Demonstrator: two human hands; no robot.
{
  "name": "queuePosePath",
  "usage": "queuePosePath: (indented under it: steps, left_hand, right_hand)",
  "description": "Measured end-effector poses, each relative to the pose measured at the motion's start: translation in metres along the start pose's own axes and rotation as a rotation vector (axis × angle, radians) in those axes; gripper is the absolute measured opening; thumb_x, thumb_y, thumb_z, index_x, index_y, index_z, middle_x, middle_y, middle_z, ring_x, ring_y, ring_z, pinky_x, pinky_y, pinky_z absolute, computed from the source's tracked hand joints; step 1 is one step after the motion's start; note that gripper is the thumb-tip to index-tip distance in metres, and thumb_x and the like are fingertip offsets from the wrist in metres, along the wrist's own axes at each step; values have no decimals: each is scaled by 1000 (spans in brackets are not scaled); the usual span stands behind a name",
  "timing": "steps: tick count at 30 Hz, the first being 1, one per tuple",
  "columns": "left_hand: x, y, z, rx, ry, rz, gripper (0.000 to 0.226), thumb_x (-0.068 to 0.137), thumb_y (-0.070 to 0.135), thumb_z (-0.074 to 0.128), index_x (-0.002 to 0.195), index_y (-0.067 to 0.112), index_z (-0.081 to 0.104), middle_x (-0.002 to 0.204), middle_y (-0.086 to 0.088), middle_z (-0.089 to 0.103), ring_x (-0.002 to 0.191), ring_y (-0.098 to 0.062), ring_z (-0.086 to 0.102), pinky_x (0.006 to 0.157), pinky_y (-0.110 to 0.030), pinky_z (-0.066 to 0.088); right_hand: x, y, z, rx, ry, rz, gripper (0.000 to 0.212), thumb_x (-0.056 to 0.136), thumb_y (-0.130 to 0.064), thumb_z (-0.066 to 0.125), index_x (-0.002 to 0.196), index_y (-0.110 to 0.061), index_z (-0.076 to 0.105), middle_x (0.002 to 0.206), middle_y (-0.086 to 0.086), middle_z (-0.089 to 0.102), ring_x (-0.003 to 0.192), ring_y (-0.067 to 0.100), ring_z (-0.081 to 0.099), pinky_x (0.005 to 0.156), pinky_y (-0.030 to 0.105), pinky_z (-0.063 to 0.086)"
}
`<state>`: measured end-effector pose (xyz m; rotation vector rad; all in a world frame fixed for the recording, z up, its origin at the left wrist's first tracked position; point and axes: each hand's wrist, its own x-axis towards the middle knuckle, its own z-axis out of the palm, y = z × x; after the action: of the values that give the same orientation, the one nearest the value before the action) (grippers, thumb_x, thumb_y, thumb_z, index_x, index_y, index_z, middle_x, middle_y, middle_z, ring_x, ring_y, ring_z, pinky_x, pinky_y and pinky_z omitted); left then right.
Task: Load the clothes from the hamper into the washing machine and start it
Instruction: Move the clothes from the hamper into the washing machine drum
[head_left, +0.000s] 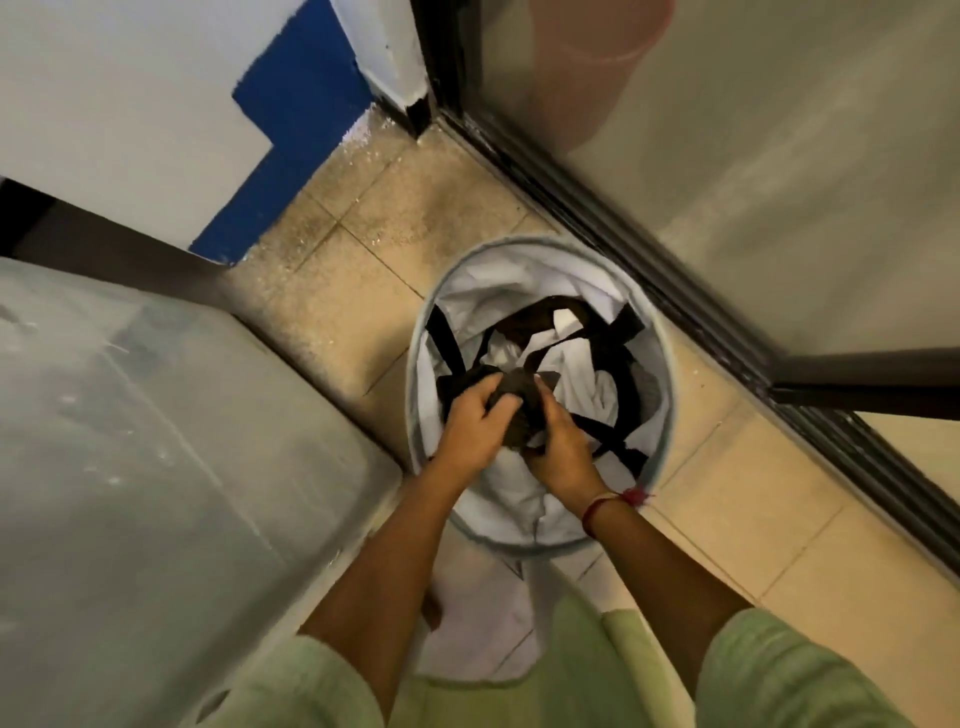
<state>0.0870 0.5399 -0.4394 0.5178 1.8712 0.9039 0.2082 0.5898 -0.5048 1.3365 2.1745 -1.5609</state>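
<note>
Reaching down into the round hamper (669, 364), both hands met over its middle and gripped the same dark grey garment (521, 397). The left hand (470, 434) had its fingers curled over the cloth from the left, and the right hand (558, 447) closed round it from the right, thumb on top, so the bunched fabric sat between them. A red thread bracelet (605, 506) circled the right wrist. Below the hands the hamper held a tumble of white clothes (587, 364) crossed by black strips; whether those strips were straps or garments could not be told. The hamper stood on the beige tiled floor (415, 208), close to the dark frame of a glass door (779, 182) on the right. The pale grey washing machine (130, 441) stood just to the left of the hamper, its top blurred. Behind it rose a white wall with a blue patch (296, 104).
</note>
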Motion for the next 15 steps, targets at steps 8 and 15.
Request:
queuePosePath:
  steps: [8,15]
  left_hand:
    - [-136,184,-87,-422,125,86,20,91,17,48,77,26,59,78,7,62,72,3,61,72,-19,49]
    - [-271,335,-184,-569,224,369,15,84,36,49,87,23,57,95,0,60,90,-13,58,75,-25,47]
  right_hand:
    - [-84,-91,-56,59,68,-52,94,57,-55,74,138,-24,38,140,8,45,128,28,44,105,48,39]
    - [-164,-203,-70,159,326,2,82,67,-64,58,129,-13,49,128,4,55,118,23,53,100,23,39]
